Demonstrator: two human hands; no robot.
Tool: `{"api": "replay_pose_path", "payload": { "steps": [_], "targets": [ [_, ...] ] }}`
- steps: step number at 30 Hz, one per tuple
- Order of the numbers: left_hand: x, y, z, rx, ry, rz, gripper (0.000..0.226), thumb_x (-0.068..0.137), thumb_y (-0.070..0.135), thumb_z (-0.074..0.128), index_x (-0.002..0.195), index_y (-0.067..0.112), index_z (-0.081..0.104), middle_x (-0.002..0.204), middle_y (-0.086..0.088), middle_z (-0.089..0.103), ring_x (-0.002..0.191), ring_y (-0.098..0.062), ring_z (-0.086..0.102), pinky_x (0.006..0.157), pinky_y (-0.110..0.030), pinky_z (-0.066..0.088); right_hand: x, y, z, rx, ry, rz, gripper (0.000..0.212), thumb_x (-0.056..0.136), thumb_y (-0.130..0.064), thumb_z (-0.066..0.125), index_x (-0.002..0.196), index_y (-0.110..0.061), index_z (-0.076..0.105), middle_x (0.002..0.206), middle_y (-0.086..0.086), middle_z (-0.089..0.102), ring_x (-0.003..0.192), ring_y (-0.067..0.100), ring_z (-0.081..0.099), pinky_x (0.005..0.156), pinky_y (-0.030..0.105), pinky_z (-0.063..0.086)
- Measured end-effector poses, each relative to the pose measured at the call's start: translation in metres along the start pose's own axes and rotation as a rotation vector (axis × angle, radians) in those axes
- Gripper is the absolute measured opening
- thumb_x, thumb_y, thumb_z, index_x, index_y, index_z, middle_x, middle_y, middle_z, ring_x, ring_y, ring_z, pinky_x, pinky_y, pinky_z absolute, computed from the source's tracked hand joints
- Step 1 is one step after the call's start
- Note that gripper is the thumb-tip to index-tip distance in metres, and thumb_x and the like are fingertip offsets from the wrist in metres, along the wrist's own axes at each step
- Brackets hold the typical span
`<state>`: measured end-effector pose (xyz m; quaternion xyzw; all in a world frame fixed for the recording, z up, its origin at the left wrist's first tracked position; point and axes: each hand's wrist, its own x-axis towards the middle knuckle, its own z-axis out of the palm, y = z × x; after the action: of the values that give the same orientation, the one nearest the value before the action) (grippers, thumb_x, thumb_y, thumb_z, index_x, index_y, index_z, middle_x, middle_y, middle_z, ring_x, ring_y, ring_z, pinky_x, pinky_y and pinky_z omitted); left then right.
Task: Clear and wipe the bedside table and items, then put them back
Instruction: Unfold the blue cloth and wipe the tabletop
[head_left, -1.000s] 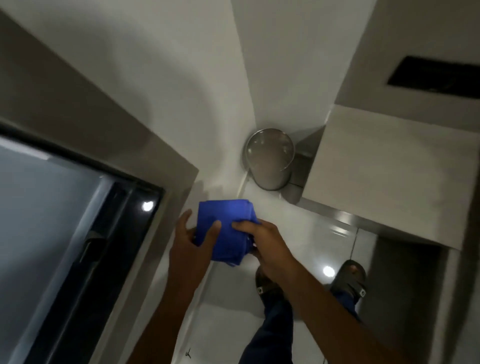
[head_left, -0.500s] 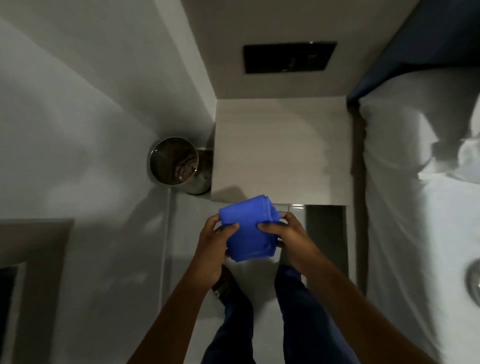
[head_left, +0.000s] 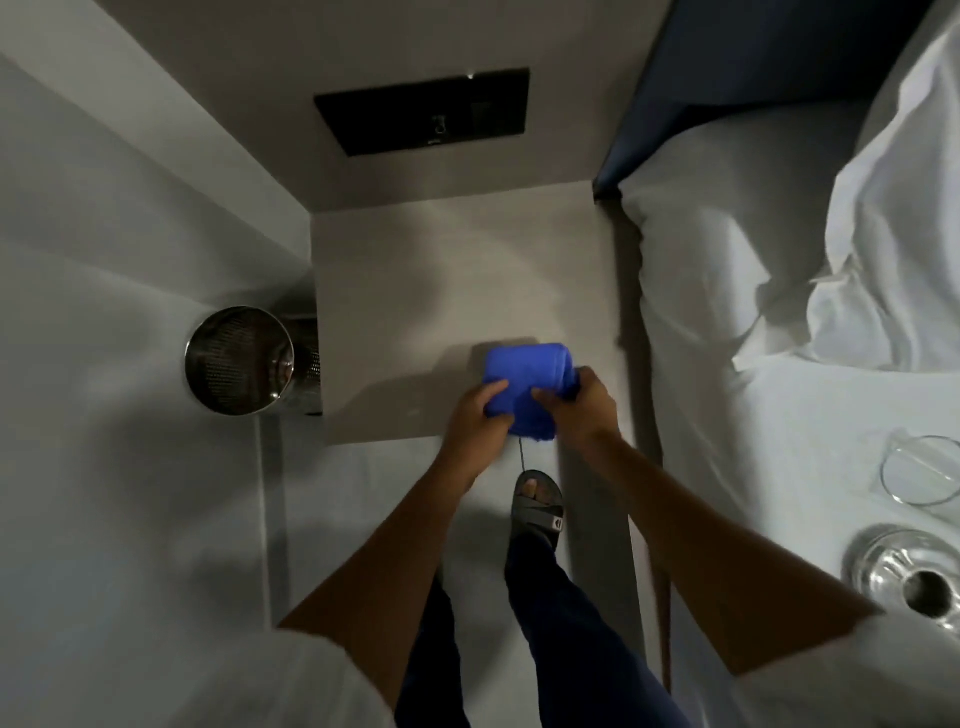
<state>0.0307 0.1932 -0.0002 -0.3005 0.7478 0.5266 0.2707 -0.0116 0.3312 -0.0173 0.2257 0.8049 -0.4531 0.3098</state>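
A metal bin (head_left: 240, 359) (contents unclear) stands left of the counter (head_left: 415, 291). Over its near right edge, the left hand (head_left: 475, 415) and right hand (head_left: 584, 402) both grip a folded blue cloth (head_left: 527, 382), fingers curled.

A perforated metal bin (head_left: 240, 360) is seen on the floor (head_left: 130, 519), just beside the left edge of the tabletop (head_left: 415, 270). A black panel (head_left: 423, 110) is set in the wall (head_left: 415, 41) above the tabletop's far edge. A bed (head_left: 727, 260) with white sheets is placed along the right edge, with a rumpled pillow (head_left: 893, 218) on it. A dark blue headboard (head_left: 727, 67) is seen behind the bed.
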Motion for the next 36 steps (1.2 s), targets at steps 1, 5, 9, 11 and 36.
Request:
{"api": "replay_pose_path", "payload": {
  "steps": [1,5,9,11,36],
  "targets": [
    [0.007,0.002,0.003,0.104,-0.014,0.053,0.051,0.092,0.004,0.056,0.141,0.014,0.048,0.150,-0.014,0.040,0.134,-0.030,0.045,0.099,-0.027,0.038,0.009,-0.001,-0.002,-0.046,0.006,-0.008,0.044,0.084,-0.022,0.071,0.121,-0.011,0.050,0.112,0.013,0.064,0.099,0.030,0.062,0.073,0.033,0.051],
    [0.026,-0.002,-0.004,0.500,-0.064,0.084,0.062,0.092,0.026,0.057,0.150,0.023,0.034,0.162,-0.015,0.022,0.150,-0.037,0.016,0.119,-0.047,0.026,0.027,0.002,-0.016,-0.273,0.014,0.032,0.056,0.086,-0.006,0.060,0.137,-0.009,0.036,0.131,0.019,0.054,0.116,0.036,0.056,0.091,0.044,0.052],
    [0.025,-0.029,-0.036,0.754,-0.022,0.112,0.066,0.093,0.030,0.055,0.153,0.024,0.027,0.165,-0.013,0.012,0.152,-0.035,0.009,0.120,-0.054,0.021,0.008,0.001,-0.009,-0.583,0.097,-0.284,0.039,0.096,-0.026,0.047,0.132,-0.012,0.043,0.131,0.015,0.052,0.121,0.030,0.049,0.099,0.048,0.045],
    [0.027,-0.047,-0.055,0.855,0.012,0.153,0.064,0.095,0.036,0.051,0.153,0.023,0.026,0.166,-0.011,0.010,0.152,-0.034,0.006,0.120,-0.054,0.017,0.005,-0.002,0.008,-0.693,0.070,-0.501,0.048,0.100,-0.042,0.034,0.138,-0.012,0.041,0.142,0.014,0.047,0.133,0.031,0.041,0.109,0.050,0.036],
    [0.152,-0.171,-0.124,1.084,0.561,0.548,0.072,0.094,0.060,0.024,0.155,0.024,0.018,0.164,-0.012,0.018,0.152,-0.029,0.015,0.122,-0.051,0.008,0.100,0.022,0.127,-0.956,0.372,-0.543,0.070,0.097,-0.054,0.028,0.153,-0.013,0.018,0.162,0.007,0.020,0.149,0.026,0.012,0.117,0.057,0.006]
  ]
}}
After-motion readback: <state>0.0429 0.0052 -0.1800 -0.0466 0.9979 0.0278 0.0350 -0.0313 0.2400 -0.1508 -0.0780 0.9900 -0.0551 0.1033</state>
